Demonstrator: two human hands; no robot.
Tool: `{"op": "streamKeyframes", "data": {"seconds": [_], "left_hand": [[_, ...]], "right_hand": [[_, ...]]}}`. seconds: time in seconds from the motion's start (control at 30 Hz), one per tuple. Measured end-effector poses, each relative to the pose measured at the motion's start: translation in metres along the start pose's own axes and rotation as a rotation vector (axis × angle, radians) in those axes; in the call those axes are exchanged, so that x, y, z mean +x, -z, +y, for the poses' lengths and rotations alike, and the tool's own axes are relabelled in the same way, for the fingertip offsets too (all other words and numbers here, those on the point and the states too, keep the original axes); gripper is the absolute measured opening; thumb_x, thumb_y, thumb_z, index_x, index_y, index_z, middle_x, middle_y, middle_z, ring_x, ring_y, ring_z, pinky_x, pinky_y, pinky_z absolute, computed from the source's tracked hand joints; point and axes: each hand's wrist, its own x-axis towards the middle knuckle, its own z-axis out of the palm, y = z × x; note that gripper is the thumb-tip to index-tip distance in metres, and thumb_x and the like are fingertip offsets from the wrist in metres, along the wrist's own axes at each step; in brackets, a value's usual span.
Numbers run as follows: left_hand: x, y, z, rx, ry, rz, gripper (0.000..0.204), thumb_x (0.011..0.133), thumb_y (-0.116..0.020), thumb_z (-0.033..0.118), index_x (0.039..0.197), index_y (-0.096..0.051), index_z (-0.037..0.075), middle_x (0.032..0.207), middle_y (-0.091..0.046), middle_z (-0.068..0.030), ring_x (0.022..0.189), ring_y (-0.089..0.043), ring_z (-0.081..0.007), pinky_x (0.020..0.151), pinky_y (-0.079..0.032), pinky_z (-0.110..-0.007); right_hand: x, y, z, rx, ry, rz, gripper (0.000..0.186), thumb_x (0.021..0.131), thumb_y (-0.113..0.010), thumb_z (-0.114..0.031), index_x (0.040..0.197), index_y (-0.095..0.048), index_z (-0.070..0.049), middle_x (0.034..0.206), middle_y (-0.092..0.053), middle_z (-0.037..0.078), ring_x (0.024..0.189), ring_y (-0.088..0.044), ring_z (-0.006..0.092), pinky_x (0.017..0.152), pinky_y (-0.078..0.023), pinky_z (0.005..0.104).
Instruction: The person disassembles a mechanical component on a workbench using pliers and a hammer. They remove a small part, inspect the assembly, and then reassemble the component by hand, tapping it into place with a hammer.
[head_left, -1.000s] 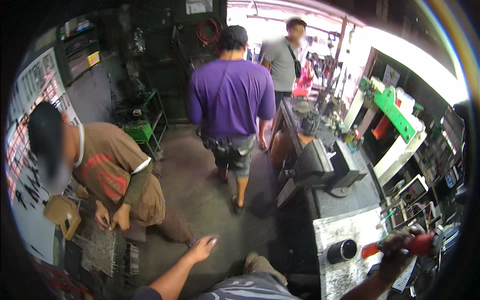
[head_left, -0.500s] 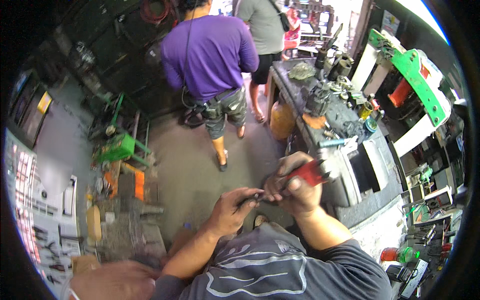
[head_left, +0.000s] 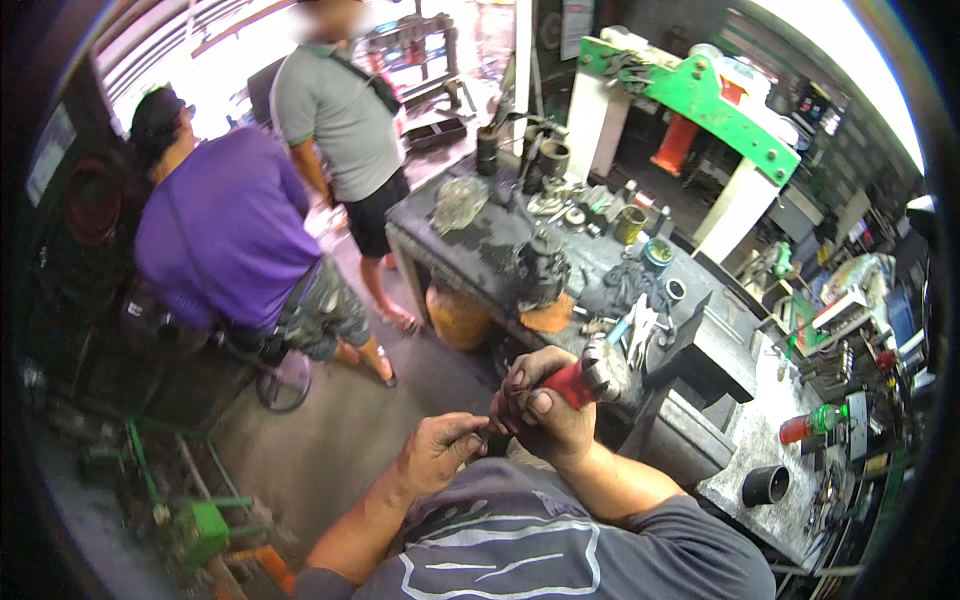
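Note:
My right hand (head_left: 550,420) grips a red tool (head_left: 568,384) with a grey, rounded end, held up in front of my chest. Just left of it my left hand (head_left: 440,450) has thumb and fingertips pinched at the lower end of what the right hand holds; whatever lies between them is too small to make out. Below and right, a black cylinder (head_left: 765,485) and a plastic bottle with red contents (head_left: 795,428) rest on a pale, stained bench top (head_left: 730,495).
Ahead stand a person in purple (head_left: 215,225), bent forward, and one in grey (head_left: 335,120). A cluttered workbench (head_left: 480,265) with a large vise (head_left: 705,350) runs along the right, before a green-topped press frame (head_left: 700,100). A green metal stand (head_left: 205,530) is lower left.
My right hand has brought the red tool from the right to my chest, and my left hand has come beside it. The view has turned rightward; the purple-shirted person has bent forward.

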Motion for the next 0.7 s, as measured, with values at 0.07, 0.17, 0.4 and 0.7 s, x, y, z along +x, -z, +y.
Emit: {"op": "streamKeyframes", "data": {"seconds": [0.07, 0.17, 0.4, 0.7], "left_hand": [[0.032, 0.019, -0.005, -0.041, -0.035, -0.043, 0.040, 0.113, -0.063, 0.026, 0.140, -0.067, -0.003, 0.108, -0.075, -0.0074, 0.090, -0.070, -0.0135, 0.081, -0.057, -0.030], [0.083, 0.036, -0.018, -0.112, -0.047, -0.038, 0.041, 0.113, -0.061, 0.022, 0.144, -0.064, -0.004, 0.106, -0.074, -0.0069, 0.091, -0.069, -0.0148, 0.085, -0.056, -0.031], [0.252, 0.076, -0.039, 0.213, -0.220, -0.369, 0.030, 0.105, -0.064, 0.009, 0.133, -0.069, -0.001, 0.102, -0.075, -0.0128, 0.097, -0.072, -0.0262, 0.090, -0.056, -0.040], [0.419, 0.070, -0.074, 0.565, -0.382, -0.602, 0.025, 0.098, -0.072, 0.014, 0.121, -0.068, 0.005, 0.107, -0.075, -0.0204, 0.105, -0.071, -0.0442, 0.088, -0.058, -0.052]], "right_hand": [[0.023, -0.008, 0.001, -0.246, 0.140, 0.223, 0.044, 0.095, -0.087, -0.030, 0.113, -0.059, -0.002, 0.092, -0.062, 0.009, 0.073, -0.064, 0.0200, 0.065, -0.057, 0.0383], [0.061, -0.003, -0.017, -0.601, 0.301, 0.187, 0.073, 0.092, -0.090, -0.021, 0.148, -0.046, -0.003, 0.116, -0.065, 0.010, 0.107, -0.064, 0.0195, 0.086, -0.056, 0.0315], [0.148, 0.036, -0.081, -0.932, 0.221, 0.376, 0.086, 0.090, -0.083, 0.001, 0.163, -0.037, -0.009, 0.137, -0.067, 0.016, 0.124, -0.067, 0.0244, 0.104, -0.057, 0.0382], [0.237, 0.107, -0.092, -1.397, 0.279, 0.371, 0.064, 0.087, -0.081, 0.006, 0.147, -0.060, -0.003, 0.138, -0.069, 0.018, 0.127, -0.070, 0.0270, 0.107, -0.057, 0.0371]]}}
